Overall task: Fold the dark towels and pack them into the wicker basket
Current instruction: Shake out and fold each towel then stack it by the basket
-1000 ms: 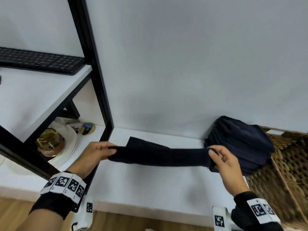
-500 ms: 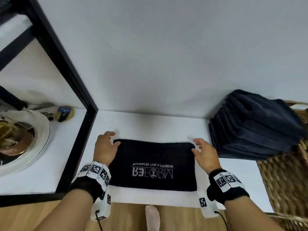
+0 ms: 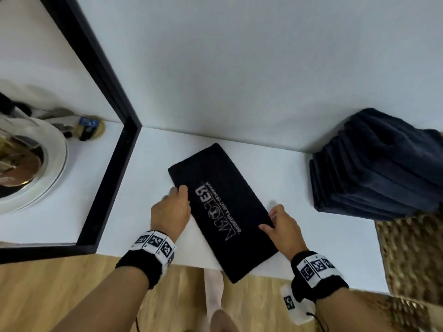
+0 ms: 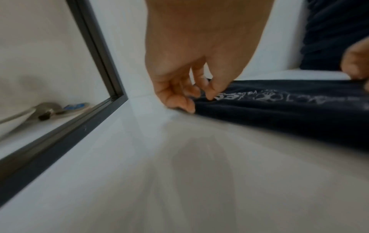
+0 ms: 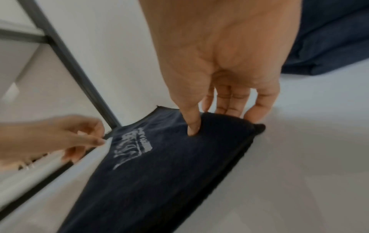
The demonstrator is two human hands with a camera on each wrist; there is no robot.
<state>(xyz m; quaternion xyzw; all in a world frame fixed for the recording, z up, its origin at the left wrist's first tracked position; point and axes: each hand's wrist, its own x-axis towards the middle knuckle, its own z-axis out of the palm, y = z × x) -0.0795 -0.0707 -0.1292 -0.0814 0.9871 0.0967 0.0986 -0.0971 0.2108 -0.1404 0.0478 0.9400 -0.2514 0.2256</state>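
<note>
A folded dark towel (image 3: 223, 212) with a white logo lies slantwise on the white table (image 3: 311, 236), its near end past the front edge. My left hand (image 3: 179, 191) pinches its left long edge, thumb on top (image 4: 196, 97). My right hand (image 3: 269, 219) grips the right long edge, thumb pressed into the cloth (image 5: 211, 121), fingers round the side. The towel (image 4: 279, 113) (image 5: 159, 181) stays flat between both hands. A stack of folded dark towels (image 3: 374, 168) sits at the right against the wall, beside the wicker basket (image 3: 412, 255).
A black metal frame (image 3: 107, 97) borders the table on the left. Beyond it sit a white plate (image 3: 55, 168) with a glass object and some small items (image 3: 88, 124). The wall runs close behind the towel. Wooden floor (image 3: 60, 283) lies below the front edge.
The towel went from held stretched in the air to flat on the table, then turned from crosswise to slantwise. Both hands shifted from its short ends to its long edges.
</note>
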